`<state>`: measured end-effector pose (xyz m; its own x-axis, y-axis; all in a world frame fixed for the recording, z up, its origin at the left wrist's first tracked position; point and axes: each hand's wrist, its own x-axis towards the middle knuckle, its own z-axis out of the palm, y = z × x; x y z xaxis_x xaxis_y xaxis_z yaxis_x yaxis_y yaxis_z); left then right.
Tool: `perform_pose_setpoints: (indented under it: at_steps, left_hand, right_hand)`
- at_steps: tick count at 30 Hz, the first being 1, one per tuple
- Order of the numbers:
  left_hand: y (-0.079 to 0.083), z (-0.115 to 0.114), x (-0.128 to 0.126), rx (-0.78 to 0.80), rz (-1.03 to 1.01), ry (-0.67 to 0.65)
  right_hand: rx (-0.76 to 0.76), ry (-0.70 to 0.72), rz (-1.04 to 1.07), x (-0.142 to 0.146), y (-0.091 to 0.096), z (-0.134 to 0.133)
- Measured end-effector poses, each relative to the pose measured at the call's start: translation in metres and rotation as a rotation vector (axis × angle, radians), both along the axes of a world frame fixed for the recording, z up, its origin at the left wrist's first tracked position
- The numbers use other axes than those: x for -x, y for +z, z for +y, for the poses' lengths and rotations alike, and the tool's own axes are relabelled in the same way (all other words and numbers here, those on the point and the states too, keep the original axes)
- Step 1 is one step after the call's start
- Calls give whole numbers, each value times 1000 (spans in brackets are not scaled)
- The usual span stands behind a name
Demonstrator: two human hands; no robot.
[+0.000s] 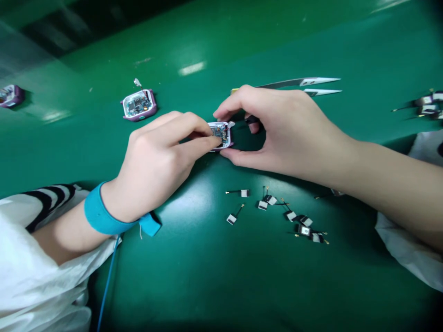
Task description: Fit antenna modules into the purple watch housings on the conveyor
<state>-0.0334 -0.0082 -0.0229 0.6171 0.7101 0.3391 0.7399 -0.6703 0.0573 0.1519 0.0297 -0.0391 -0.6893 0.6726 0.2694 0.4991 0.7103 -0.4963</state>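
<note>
An opened smartwatch case [225,133], white inside with a purple shell and a bare circuit board, lies between my two hands. My left hand [162,161], wearing a blue wrist strap, has its thumb and fingers closed on the case's left part, covering it. My right hand [287,124] curves around the right end, thumb at the lower edge and index fingertip by the upper edge. A small black piece [252,120] shows at its curled fingers; its kind is unclear. Tweezers [311,82] extend behind the right hand, tips pointing right; whether it holds them is hidden.
Another opened purple watch case [139,105] sits at left, and one more [11,96] at the far left edge. Several small antenna pieces with short leads [270,199] lie in front; more [429,105] are at far right. A blue cord [109,281] runs down from the strap.
</note>
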Motion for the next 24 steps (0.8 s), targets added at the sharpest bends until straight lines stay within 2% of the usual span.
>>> perform_pose_setpoints:
  at_steps: [4, 24]
  left_hand:
    - [2, 0, -2, 51, -13, 53]
    - [0, -1, -3, -8, 12, 59]
  right_hand:
    - [12, -3, 13, 1, -1, 0]
    - [21, 6, 13, 0, 0, 0]
